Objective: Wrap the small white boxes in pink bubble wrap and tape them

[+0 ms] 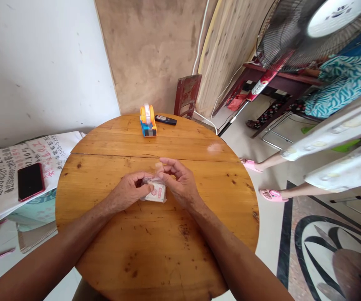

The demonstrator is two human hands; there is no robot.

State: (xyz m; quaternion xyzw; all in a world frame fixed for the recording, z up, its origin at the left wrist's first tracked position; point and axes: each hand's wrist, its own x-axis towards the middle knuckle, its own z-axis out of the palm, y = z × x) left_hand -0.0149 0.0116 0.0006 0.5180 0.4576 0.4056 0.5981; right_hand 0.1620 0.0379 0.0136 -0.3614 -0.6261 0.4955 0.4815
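A small white packet [158,193] with red print, in clear plastic wrapping, rests on the round wooden table [155,242]. My left hand [130,190] is closed on its left side, thumb across the printed face. At the packet's upper right edge, my right hand [180,182] pinches a small translucent strip [159,166], which looks like tape or film. Whether the strip is joined to the wrapping cannot be made out. Farther back on the table stands an orange and blue tape dispenser [148,121] with a roll of clear tape.
A black remote control [165,120] lies beside the dispenser. To the left, a phone [31,182] sits on printed white sacks [55,148]. A wooden chair [187,94] is behind the table. On the right are a standing fan [260,85], a person's feet in pink slippers [273,195] and another seated person.
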